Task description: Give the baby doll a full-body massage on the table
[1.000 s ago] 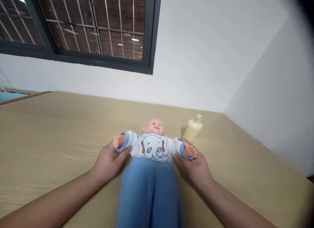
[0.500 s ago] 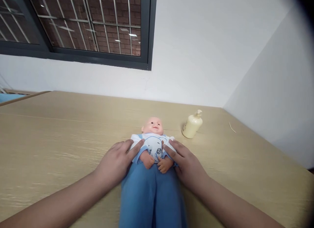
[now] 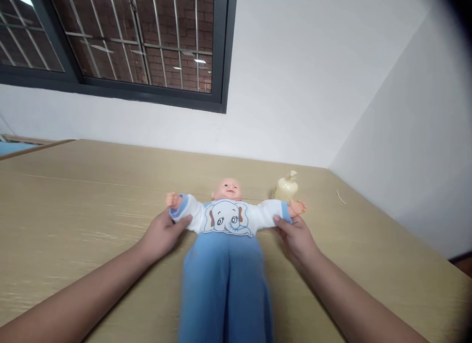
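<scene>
A baby doll (image 3: 227, 217) lies on its back on the wooden table, head toward the wall. It wears a white top with blue cuffs and an elephant face, and blue trousers (image 3: 225, 284). Both doll arms are spread out sideways. My left hand (image 3: 164, 234) grips the sleeve of the doll arm on the left, thumb on top and the other fingers mostly hidden beneath. My right hand (image 3: 297, 234) holds the other sleeve near its cuff, thumb on top. The doll's right-side forearm partly covers a cream pump bottle (image 3: 286, 186) standing behind it.
The wooden table (image 3: 110, 195) reaches back to a white wall (image 3: 287, 87). A thin pale strand (image 3: 341, 197) lies at the right. Above the table on the left is a dark-framed window (image 3: 147, 94) with metal bars.
The doll's arms were folded over its belly under my hands. Now they are stretched out to both sides, and my hands have moved apart, holding the sleeves.
</scene>
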`<state>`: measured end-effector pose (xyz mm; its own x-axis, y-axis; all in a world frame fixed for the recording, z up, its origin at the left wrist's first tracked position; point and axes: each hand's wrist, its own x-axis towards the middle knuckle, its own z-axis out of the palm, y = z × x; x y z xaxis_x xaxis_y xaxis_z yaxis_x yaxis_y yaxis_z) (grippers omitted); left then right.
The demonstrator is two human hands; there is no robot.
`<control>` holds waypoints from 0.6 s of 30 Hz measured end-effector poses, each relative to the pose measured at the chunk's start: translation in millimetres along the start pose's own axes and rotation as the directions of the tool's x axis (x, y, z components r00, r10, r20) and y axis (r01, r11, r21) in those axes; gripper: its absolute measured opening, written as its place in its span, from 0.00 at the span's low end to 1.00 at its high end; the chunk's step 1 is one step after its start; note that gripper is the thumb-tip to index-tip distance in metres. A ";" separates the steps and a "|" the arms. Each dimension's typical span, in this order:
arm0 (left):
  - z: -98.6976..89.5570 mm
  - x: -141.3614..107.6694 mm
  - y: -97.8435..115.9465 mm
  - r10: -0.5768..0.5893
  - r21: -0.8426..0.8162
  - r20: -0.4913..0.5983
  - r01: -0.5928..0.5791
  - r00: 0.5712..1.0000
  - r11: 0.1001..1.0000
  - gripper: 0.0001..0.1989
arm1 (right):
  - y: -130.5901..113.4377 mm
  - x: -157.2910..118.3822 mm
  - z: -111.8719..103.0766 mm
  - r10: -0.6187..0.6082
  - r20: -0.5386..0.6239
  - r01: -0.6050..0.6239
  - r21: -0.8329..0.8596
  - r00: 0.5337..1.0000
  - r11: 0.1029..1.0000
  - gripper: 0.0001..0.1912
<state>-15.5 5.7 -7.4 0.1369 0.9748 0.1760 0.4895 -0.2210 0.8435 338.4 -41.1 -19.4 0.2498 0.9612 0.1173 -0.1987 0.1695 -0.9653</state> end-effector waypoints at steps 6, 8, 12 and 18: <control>0.0 11.7 -5.8 -0.289 -0.720 0.171 0.320 0.942 0.616 0.18 | -1.1 14.4 -8.3 0.436 0.020 -0.419 0.320 0.900 0.850 0.17; -0.4 13.9 -5.0 -0.328 -0.764 0.204 0.359 0.922 0.536 0.16 | -0.5 17.7 -10.6 0.473 0.024 -0.454 0.324 0.881 0.830 0.17; -1.6 15.1 -4.0 -0.337 -0.756 0.229 0.385 0.913 0.530 0.15 | 5.0 17.3 -9.9 0.385 0.046 -0.382 0.290 0.922 0.878 0.16; -1.2 2.3 4.2 -0.143 -0.244 0.001 0.139 0.990 0.960 0.21 | 3.1 -1.1 7.4 -0.113 -0.070 0.100 -0.164 0.991 0.981 0.22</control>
<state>-14.1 7.0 -2.9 0.0659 0.9964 0.0531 0.2785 -0.0695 0.9579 330.4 -40.0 -20.8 0.3365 0.9182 0.2089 -0.0145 0.2268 -0.9738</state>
